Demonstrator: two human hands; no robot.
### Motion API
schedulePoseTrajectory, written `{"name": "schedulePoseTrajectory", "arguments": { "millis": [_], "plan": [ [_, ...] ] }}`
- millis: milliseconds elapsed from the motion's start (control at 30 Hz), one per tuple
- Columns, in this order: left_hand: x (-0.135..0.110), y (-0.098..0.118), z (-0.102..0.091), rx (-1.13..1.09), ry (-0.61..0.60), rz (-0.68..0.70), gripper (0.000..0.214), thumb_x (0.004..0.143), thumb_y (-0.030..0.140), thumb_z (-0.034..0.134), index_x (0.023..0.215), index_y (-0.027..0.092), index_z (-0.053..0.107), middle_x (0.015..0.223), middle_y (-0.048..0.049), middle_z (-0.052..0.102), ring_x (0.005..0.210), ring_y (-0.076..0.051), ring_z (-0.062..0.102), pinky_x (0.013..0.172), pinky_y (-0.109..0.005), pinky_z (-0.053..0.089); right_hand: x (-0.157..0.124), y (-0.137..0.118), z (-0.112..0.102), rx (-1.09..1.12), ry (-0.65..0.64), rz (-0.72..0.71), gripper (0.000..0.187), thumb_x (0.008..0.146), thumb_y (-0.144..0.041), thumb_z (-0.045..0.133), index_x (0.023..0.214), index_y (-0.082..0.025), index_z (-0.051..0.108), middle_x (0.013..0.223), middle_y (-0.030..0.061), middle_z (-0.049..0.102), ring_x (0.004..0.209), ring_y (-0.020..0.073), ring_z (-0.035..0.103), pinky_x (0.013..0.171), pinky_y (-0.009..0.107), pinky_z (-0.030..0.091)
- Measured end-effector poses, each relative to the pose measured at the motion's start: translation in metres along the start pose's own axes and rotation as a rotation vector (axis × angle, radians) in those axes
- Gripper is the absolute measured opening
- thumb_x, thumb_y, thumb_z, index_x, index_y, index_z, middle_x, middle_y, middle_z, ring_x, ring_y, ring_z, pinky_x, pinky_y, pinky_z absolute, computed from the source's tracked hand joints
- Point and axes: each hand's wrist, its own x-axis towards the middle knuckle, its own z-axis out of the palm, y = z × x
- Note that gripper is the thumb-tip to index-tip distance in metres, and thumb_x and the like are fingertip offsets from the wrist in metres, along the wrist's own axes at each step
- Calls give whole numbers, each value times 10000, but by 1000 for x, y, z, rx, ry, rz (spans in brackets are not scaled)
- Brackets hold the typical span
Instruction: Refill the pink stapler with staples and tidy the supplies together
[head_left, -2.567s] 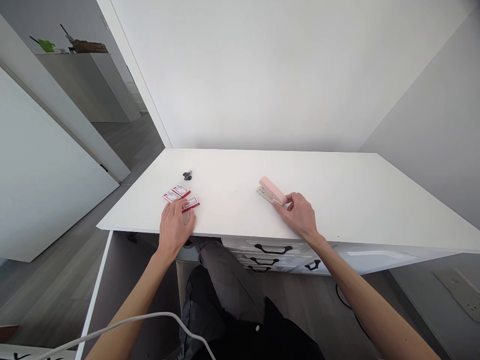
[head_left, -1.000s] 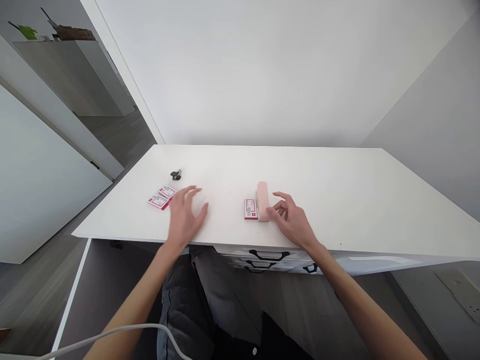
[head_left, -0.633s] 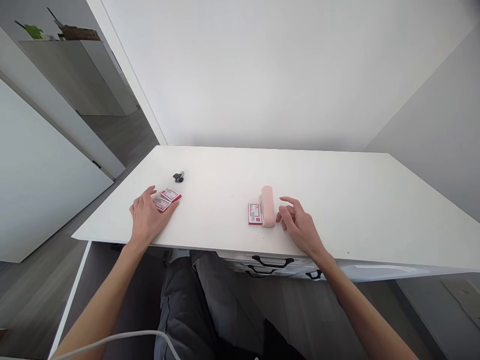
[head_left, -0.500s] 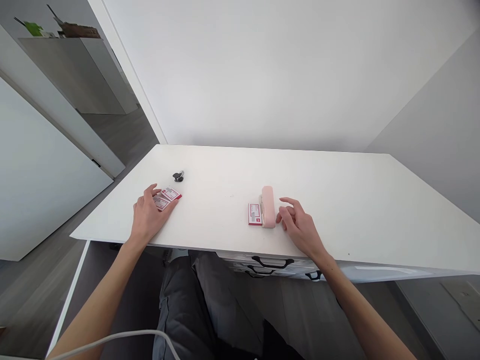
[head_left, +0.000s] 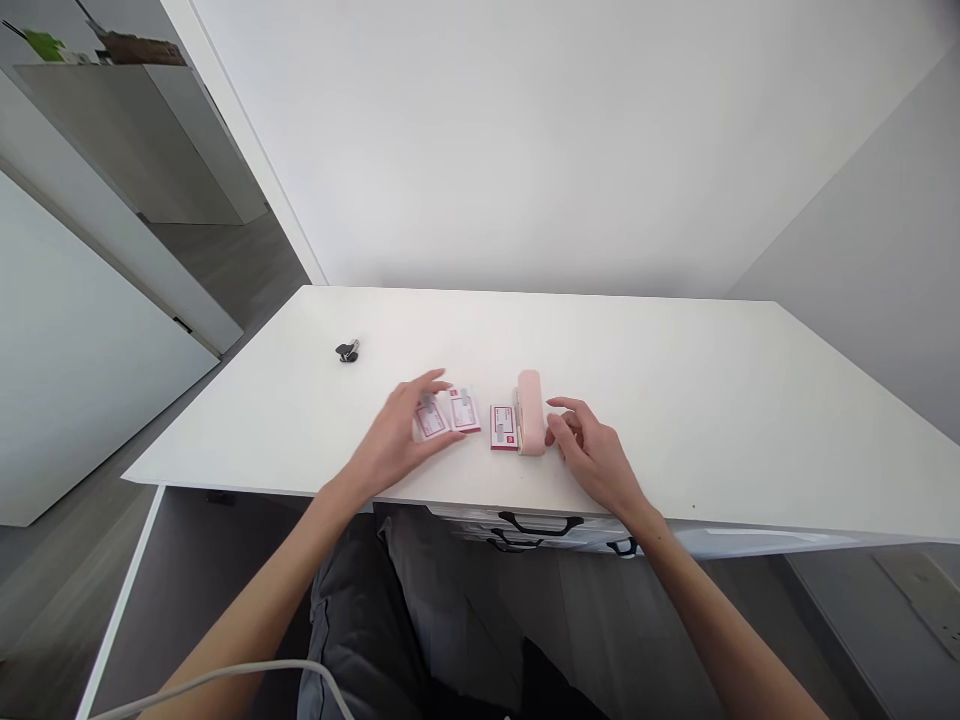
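Fingers [head_left: 424,384] of your left hand [head_left: 394,440] curve loosely around two small red-and-white boxes lying flat on the worktop [head_left: 675,400]. The outer box [head_left: 431,421] sits between thumb and fingertips, and the second box [head_left: 464,410] lies just beside it on the right. The hand is blurred, so you cannot tell whether the fingers pinch the outer box or only rest against it.

A third box [head_left: 504,427] of the same kind lies a little further right, flat against the left side of the pink stapler [head_left: 529,410]. That stapler lies near the front edge, its length pointing away from you.

Your right hand [head_left: 592,455] rests on the worktop to the right of the stapler. Its fingers [head_left: 562,406] are half curled, slightly parted and holding nothing. Their tips are just beside the stapler's right flank; whether they touch it is not clear.

Well apart, towards the far left, lies a small black binder clip [head_left: 347,351]. Under the front edge show drawers [head_left: 536,525] with black handles, and a white cable [head_left: 225,672] crosses the lower left above your lap.
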Motion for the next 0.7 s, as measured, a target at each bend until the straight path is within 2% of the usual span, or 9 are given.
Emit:
{"name": "schedulePoseTrajectory", "arguments": {
  "millis": [133,267,367,500,700],
  "plan": [
    [17,27,23,-67,-200,124,814,935,583,718,1619,338,351,1474,-78,648,1373,-310,566,1117,-494,502,1,-2,0,-43,-10,-19,454,1064,-602,429,1287,-254,617,913,34,779,758,227,681,744,366,506],
    [28,32,32,-68,-308,166,810,935,594,718,1621,339,371,1428,-86,671,1345,-331,572,1097,-519,513,2,-3,1,-77,-29,-41,418,1057,-594,450,1242,-269,635,916,28,780,743,224,682,737,364,511],
    [31,29,35,-56,-313,206,782,935,587,724,1604,344,399,1493,-91,620,1386,-328,554,1132,-522,501,3,-4,1,-84,-36,-48,403,1060,-588,449,1211,-271,647,915,26,780,744,223,685,737,362,514],
    [33,33,36,-92,-252,281,846,923,570,751,1633,370,337,1643,-99,447,1498,-321,475,1210,-506,463,4,-5,0,-98,-38,-49,406,1067,-581,436,1177,-260,658,905,29,777,748,219,679,739,358,507],
    [38,46,31,-113,-266,326,833,941,531,743,1642,433,304,1645,-73,433,1505,-330,476,1216,-525,469,4,-6,-1,-116,-37,-69,430,1083,-574,406,1166,-241,665,899,33,773,747,206,682,728,335,492]
  ]
}}
